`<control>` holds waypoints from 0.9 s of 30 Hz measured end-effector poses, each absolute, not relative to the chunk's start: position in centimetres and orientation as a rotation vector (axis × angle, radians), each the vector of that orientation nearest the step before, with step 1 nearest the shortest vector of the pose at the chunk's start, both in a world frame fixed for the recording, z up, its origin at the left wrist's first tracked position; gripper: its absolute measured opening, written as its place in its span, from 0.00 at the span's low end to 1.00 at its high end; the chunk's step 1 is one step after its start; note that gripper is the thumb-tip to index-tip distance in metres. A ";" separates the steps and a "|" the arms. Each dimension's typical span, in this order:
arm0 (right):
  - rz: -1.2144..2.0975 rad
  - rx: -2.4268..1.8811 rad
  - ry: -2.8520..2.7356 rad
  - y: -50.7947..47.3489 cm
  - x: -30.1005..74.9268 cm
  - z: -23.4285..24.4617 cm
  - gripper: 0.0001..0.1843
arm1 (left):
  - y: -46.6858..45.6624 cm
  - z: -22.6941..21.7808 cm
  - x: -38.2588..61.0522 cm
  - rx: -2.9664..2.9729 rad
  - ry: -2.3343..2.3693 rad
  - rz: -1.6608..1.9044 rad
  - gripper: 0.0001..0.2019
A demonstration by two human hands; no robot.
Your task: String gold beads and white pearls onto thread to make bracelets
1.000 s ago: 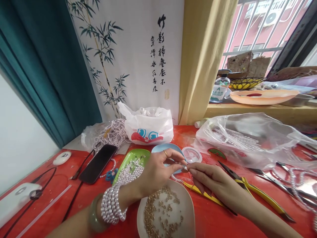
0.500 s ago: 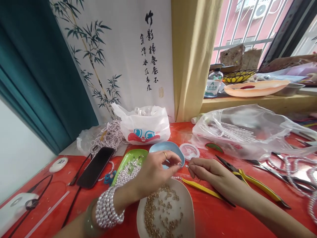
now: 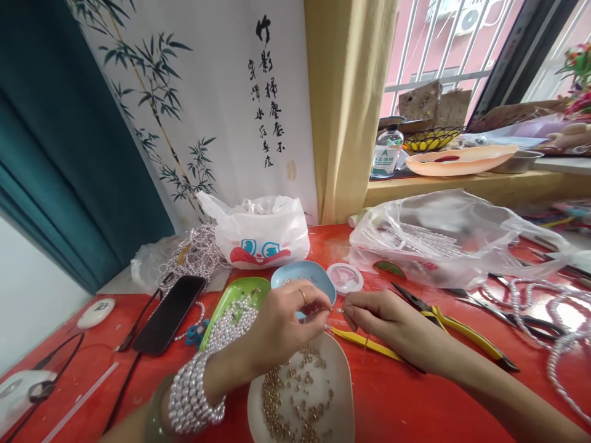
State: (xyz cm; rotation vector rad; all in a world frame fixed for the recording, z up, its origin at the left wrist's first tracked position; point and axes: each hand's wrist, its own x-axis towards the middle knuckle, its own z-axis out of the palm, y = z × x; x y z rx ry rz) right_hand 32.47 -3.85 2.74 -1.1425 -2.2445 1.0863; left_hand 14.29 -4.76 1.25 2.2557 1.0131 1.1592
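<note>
My left hand (image 3: 289,317) is closed in a pinch, thumb and forefinger together on a tiny bead. Strands of pearl beads (image 3: 194,391) wrap its wrist above a pale green bangle (image 3: 157,409). Facing it across a narrow gap, my right hand (image 3: 388,321) pinches a thin thread, with a small clear bit at the fingertips. Fine detail between the fingertips is too small to make out. Below my left hand lies a cream tray (image 3: 346,394) of gold beads (image 3: 274,394). Yellow tweezers (image 3: 364,344) lie under my right hand.
A green tray (image 3: 221,295) of pearls and a blue dish (image 3: 325,277) stand behind my left hand. Yellow-handled pliers (image 3: 471,332), scissors (image 3: 538,326) and pearl strands lie right. A phone (image 3: 168,317) lies left; plastic bags (image 3: 263,234) stand at the back.
The view has shifted slightly right, so everything sits further left. Both hands keep their pinches, fingertips still close together.
</note>
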 end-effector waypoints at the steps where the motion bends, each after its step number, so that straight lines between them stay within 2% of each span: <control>1: 1.087 -1.146 -2.245 -3.8 32.5 2.7 0.13 | -4.7 1.2 14.3 2.254 0.998 1.154 0.05; 17: 1.070 -1.096 -2.224 -4.0 32.1 3.1 0.14 | -4.7 1.3 14.5 2.154 1.185 1.118 0.03; 27: 1.037 -1.073 -2.204 -3.5 32.5 2.3 0.14 | -4.4 1.4 14.4 1.723 1.131 1.080 0.05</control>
